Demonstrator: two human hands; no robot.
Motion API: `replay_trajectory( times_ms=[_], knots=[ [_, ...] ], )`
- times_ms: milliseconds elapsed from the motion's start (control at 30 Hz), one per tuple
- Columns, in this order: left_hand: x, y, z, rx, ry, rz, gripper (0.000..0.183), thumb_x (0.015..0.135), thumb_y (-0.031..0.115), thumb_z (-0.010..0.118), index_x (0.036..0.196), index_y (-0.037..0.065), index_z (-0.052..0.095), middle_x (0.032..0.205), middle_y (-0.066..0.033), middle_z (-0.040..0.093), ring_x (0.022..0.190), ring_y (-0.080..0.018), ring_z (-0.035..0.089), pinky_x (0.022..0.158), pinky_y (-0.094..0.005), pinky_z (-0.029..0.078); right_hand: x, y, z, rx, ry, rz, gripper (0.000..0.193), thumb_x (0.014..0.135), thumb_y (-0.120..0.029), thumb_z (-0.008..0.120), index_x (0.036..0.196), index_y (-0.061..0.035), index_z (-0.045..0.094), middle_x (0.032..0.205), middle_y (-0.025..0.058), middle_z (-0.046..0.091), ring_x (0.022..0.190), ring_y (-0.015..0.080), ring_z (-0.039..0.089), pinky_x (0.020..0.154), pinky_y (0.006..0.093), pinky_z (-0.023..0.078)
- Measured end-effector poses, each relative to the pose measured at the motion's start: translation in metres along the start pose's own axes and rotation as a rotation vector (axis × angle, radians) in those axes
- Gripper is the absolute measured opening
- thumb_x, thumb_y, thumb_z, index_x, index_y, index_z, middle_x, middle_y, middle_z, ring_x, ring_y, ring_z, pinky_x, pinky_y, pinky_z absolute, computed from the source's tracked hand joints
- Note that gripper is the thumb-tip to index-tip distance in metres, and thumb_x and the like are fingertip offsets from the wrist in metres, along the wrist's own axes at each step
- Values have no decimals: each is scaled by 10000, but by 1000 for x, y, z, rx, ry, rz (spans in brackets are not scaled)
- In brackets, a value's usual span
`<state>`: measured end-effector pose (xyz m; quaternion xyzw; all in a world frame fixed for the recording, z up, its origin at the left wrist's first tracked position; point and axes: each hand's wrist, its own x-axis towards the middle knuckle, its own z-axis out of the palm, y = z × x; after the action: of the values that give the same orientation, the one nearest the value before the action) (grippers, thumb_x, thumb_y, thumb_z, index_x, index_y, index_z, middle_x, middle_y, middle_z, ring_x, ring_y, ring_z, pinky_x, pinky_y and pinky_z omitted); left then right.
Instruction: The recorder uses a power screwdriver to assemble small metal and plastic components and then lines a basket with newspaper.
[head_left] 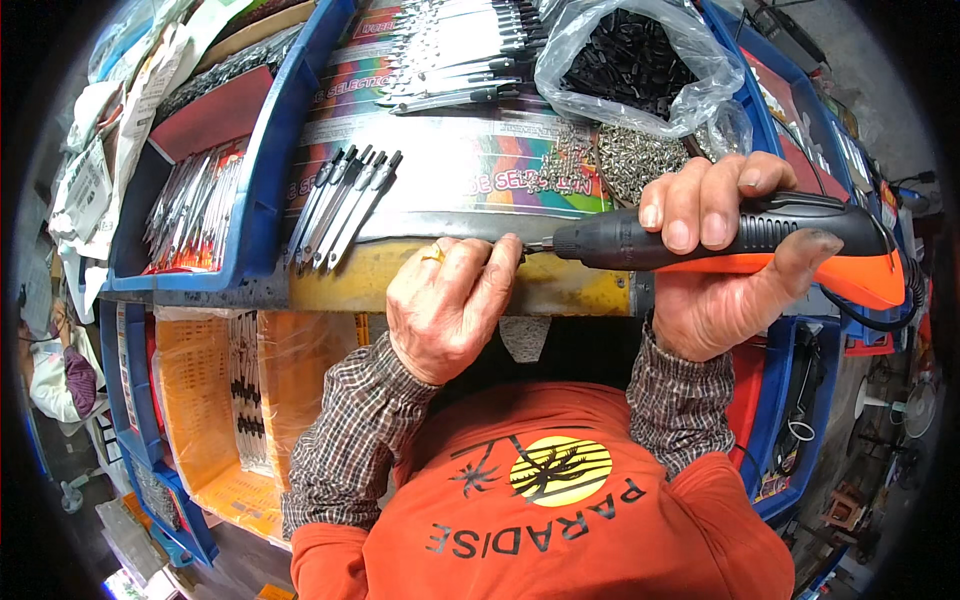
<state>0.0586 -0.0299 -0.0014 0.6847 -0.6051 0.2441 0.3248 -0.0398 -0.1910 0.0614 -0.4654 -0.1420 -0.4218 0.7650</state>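
Note:
My right hand [710, 240] is wrapped round a black and orange electric screwdriver [650, 238], held level with its bit pointing left. The bit's tip meets the fingertips of my left hand [452, 300]. Those fingers are pinched together at the yellow bench edge [570, 288]; a small dark end shows at the bit, but the rest of what they hold is hidden. Left of that hand, a short row of slender silver pen-like pieces with black ends [345, 205] lies on the bench.
More such pieces [455, 60] lie stacked at the back. A clear bag of black parts [630, 65] stands beside a heap of small metal parts [640, 165]. At the left is a blue bin [255, 200] of thin strips; an orange crate [205, 420] sits below the bench.

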Motion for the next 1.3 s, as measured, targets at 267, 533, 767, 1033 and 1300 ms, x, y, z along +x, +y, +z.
replay_trajectory(
  times_ms=[267, 533, 767, 1033, 1300],
  knots=[
    [2, 9, -1, -32, 26, -111, 274, 660, -46, 633, 927, -2, 589, 805, -122, 575, 656, -245, 580, 554, -319, 469, 2, -14, 2, 7, -27, -11, 526, 788, -573, 530, 953, -74, 517, 660, -4, 478, 596, 139, 483, 611, 326, 406],
    [-8, 39, -32, -461, -90, -758, 125, 842, 48, 554, 937, -33, 549, 784, -97, 587, 602, -107, 536, 520, -216, 427, 1, -18, 5, -29, -122, -51, 530, 774, -568, 555, 952, -70, 518, 667, 0, 490, 588, 144, 491, 594, 327, 414],
    [-19, 46, -41, -1259, -38, -1193, 182, 878, 51, 501, 1042, -29, 503, 834, -62, 589, 604, -50, 503, 461, -150, 405, -5, -6, 14, -34, -253, -53, 581, 766, -604, 526, 967, -61, 481, 669, 10, 487, 572, 147, 487, 593, 333, 432],
    [-33, 52, -33, -1351, 131, -1264, 155, 870, 44, 505, 1008, -24, 506, 878, -54, 542, 580, -52, 473, 438, -164, 367, -7, 0, 17, -75, -385, -8, 582, 769, -587, 537, 971, -47, 456, 664, 25, 483, 570, 157, 503, 580, 334, 447],
    [-30, 55, -33, -1507, 86, -1413, 138, 863, 49, 518, 979, -25, 525, 821, -37, 537, 581, -64, 469, 435, -170, 354, -5, 6, 15, -59, -496, 24, 583, 763, -577, 555, 981, -48, 443, 667, 26, 485, 574, 154, 507, 588, 333, 452]
  ],
)
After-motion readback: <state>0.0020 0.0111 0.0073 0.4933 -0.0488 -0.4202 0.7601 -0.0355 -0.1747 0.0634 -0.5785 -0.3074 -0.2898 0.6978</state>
